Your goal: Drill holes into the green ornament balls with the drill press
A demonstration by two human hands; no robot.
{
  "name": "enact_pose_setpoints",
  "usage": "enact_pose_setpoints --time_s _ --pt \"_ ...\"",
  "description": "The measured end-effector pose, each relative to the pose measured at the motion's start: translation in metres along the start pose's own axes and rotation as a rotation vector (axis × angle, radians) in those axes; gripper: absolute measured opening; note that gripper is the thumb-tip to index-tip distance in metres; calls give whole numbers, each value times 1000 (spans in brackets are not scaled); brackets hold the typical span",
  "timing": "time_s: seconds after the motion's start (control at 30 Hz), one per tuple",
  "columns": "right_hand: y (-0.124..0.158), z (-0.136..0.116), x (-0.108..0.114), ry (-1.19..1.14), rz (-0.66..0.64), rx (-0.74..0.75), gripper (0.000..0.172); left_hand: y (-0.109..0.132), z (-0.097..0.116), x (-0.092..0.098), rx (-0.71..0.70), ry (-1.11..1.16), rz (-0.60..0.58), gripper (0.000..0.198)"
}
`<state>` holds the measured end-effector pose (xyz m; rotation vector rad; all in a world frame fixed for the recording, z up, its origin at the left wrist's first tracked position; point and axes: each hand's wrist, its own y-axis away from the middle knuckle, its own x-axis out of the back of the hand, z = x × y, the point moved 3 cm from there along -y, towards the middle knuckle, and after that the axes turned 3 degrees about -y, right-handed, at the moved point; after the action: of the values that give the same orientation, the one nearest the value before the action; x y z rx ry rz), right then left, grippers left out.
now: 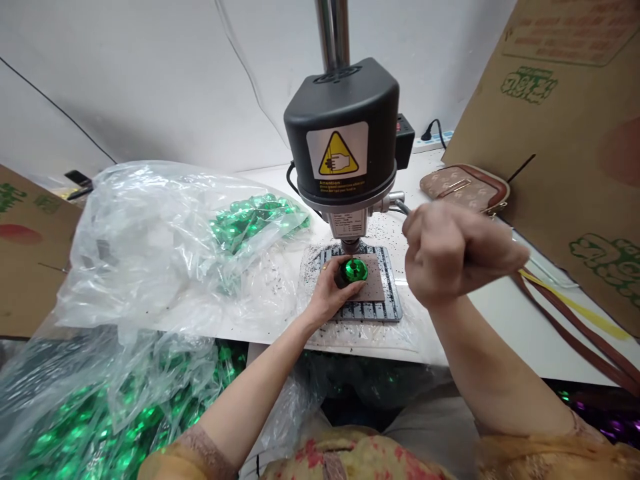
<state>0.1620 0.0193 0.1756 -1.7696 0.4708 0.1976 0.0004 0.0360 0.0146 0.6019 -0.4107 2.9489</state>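
Observation:
A black bench drill press (pixel 345 133) stands in the middle, with its chuck pointing down over a grooved grey base plate (pixel 393 307). A square brown board (pixel 376 287) lies on that plate. My left hand (pixel 333 287) curls its thumb and fingers around a shiny green mirrored ball (pixel 357 269) on the board, just under the chuck. The ball has a dark round spot on top. My right hand (pixel 445 250) is closed in a fist at the end of the press's metal feed lever (pixel 399 202). Most of the lever is hidden by the fist.
Clear plastic bags with green shiny balls (pixel 255 220) lie left and below the table edge (pixel 280 340). Cardboard boxes (pixel 565 147) flank both sides. A patterned purse (pixel 463 187) lies back right, near a power strip (pixel 435 140). Dark shavings surround the base.

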Motion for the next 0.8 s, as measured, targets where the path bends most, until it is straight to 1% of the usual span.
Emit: enact_pose_setpoints --time_s 0.03,0.1,0.17,0.2,0.23,0.27,0.3,0.33,0.37,0.4,0.43,0.47,0.5,0.53,0.57,0.6,0.63,0.67,0.73,0.8 --pt "-8 -1 -4 26 22 -76 48 0 2 -1 16 3 10 51" --pt "-25 -3 -11 27 47 -122 47 5 9 0 55 -15 63 49" --pt "-37 -3 -18 17 18 -158 47 19 17 5 66 -107 197 46" --pt "-40 -2 -19 11 14 -166 47 31 21 8 40 -169 268 46" --pt "-42 -2 -20 10 7 -174 48 46 25 11 -16 -228 318 48" --pt "-42 -2 -21 14 4 -179 48 63 29 13 -101 -274 335 50" --pt "-42 -1 -21 17 5 -176 48 81 31 13 -213 -299 290 53" --pt "-41 -1 -21 17 2 -172 48 100 32 11 -348 -311 197 56" --pt "-41 -1 -21 6 2 -164 48 118 30 7 -480 -338 61 54" --pt "-40 -2 -20 -23 9 -148 48 135 26 1 -596 -400 -98 47" --pt "-39 -2 -20 -57 19 -134 47 150 20 -4 -680 -494 -254 39" --pt "-39 -1 -19 -82 28 -133 47 161 13 -10 -726 -606 -388 35" --pt "-39 0 -19 -95 29 -142 46 168 5 -14 -733 -724 -492 38" --pt "-39 1 -18 -98 23 -156 46 172 -3 -16 -707 -829 -560 44" --pt "-39 1 -17 -91 14 -169 45 173 -8 -17 -666 -901 -595 49" --pt "-39 2 -17 -77 0 -180 45 173 -11 -17 -629 -931 -606 52" --pt "-38 2 -16 -60 -5 -189 45 171 -11 -16 -621 -915 -595 52" --pt "-38 2 -15 -52 -3 -188 45 169 -9 -14 -647 -860 -564 52" --pt "-37 2 -15 -45 8 -195 46 157 1 -5 -718 -688 -448 44" --pt "-37 1 -16 -43 25 -211 47 132 9 11 -685 -542 -278 30"
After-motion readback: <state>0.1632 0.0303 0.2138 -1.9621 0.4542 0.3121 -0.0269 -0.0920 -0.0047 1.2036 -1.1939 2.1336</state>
